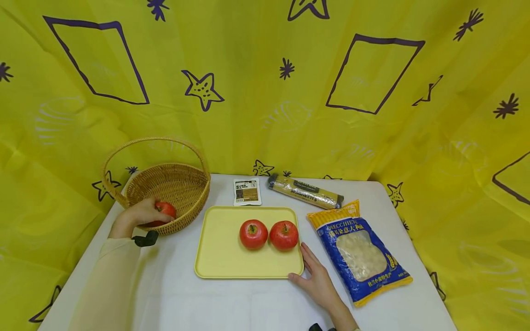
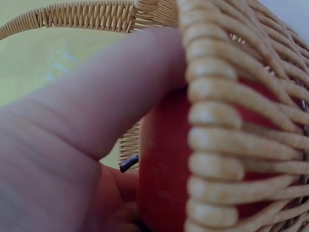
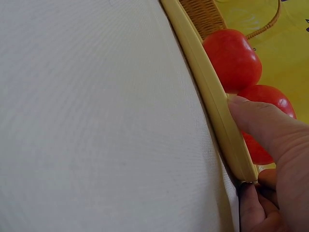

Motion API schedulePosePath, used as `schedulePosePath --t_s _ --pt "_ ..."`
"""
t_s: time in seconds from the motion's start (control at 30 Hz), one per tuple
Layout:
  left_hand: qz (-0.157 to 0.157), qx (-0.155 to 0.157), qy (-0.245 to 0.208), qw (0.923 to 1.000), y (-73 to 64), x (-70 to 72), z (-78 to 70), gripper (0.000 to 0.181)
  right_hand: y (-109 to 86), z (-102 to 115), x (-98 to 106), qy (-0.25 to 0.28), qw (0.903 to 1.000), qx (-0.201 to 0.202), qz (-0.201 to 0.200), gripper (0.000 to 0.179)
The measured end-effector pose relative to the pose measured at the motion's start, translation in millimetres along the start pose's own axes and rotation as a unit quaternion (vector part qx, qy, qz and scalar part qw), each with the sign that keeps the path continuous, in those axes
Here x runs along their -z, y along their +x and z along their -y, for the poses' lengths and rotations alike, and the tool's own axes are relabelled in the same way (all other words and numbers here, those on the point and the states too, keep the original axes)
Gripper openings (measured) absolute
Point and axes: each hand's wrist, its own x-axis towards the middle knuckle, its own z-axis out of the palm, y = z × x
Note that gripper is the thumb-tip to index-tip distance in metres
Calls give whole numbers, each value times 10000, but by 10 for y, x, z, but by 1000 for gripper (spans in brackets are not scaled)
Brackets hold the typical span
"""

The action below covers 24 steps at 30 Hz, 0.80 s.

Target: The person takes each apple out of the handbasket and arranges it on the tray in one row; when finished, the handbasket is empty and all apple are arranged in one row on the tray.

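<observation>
My left hand (image 1: 142,213) grips a red apple (image 1: 167,209) inside the near rim of a wicker basket (image 1: 182,184) at the table's back left. Close up in the left wrist view, the apple (image 2: 164,164) sits behind the woven rim, its dark stem towards my fingers. Two more red apples (image 1: 253,234) stand side by side on the right half of a pale yellow tray (image 1: 223,257). With thumb on the front edge and fingers along the right side, my right hand (image 1: 318,281) holds the tray's near right corner.
A blue and orange bag of orecchiette pasta (image 1: 360,257) lies right of the tray. Behind the tray are a spaghetti pack (image 1: 305,192) and a small white packet (image 1: 247,191). The basket's tall handle (image 1: 155,139) arches upward. A yellow patterned curtain (image 1: 248,128) surrounds the white table.
</observation>
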Motion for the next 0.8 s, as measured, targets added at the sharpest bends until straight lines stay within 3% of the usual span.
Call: schedulePosePath --t_s 0.27,0.5,0.8 --pt "-151 18 -202 9997 -18 -13 -35 86 7 -7 2 -28 10000 -64 36 90" --pt "-519 -66 -509 9973 -60 17 -40 87 10 -1 6 -65 9999 -95 50 91" --pt "-1110 -422 -670 9907 -106 44 -196 86 10 -4 3 -43 10000 -38 19 91"
